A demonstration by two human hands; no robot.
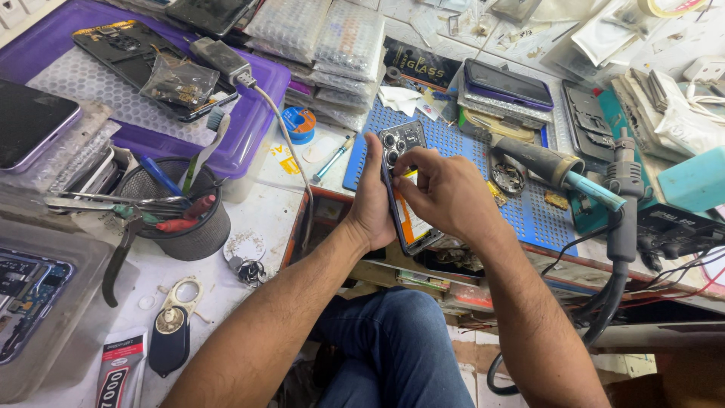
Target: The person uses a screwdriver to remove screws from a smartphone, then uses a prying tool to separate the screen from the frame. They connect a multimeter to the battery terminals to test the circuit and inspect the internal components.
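Note:
My left hand (371,198) grips a smartphone (402,142) by its edge, tilted on its side above the bench front. The phone's back with several camera lenses faces up and left, and its opened inside shows yellow and orange parts at the lower end. My right hand (448,193) rests over the phone's right side, with fingertips pinching at its upper edge near the cameras. What the fingertips press on is hidden.
A blue perforated mat (529,215) lies under the hands. A hot-air tool (559,168) and its grey stand (623,189) sit to the right. A mesh tool cup (185,227) with pliers stands left, beside a purple tray (249,128) holding another phone (143,57). A tube of glue (121,378) lies bottom left.

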